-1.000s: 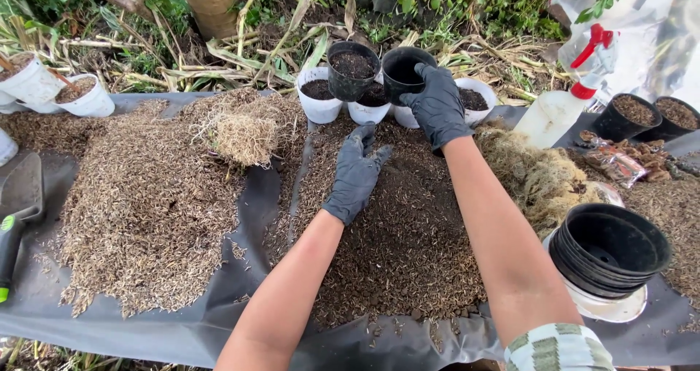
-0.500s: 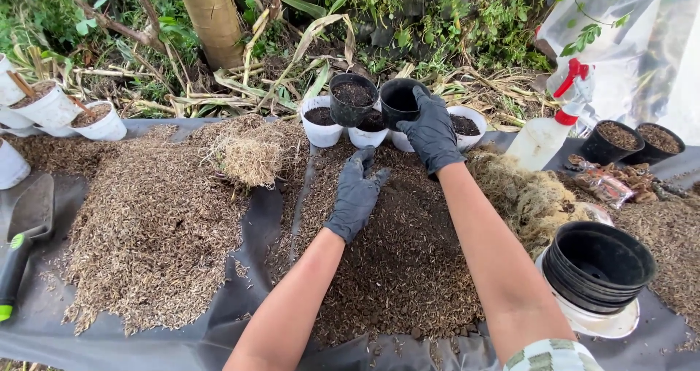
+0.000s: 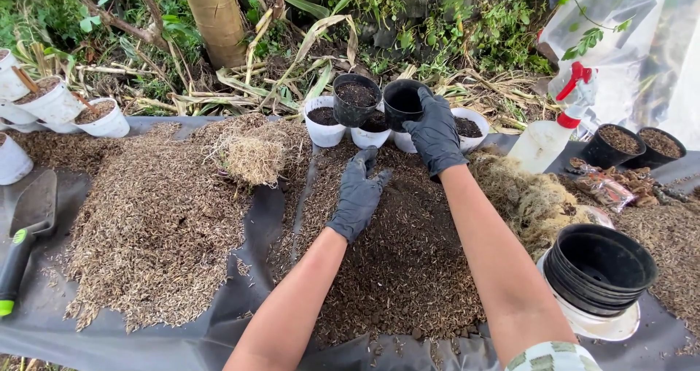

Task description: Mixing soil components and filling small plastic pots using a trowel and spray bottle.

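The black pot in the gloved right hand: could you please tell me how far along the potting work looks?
Done: a filled black pot and several filled white pots stand behind the dark soil pile. In hand: the right hand has a grip on an empty-looking black pot, while the left hand rests on the soil. Left: a stack of empty black pots.

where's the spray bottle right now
In the head view, the spray bottle stands at the right, between the white pots by the right hand and two black pots.
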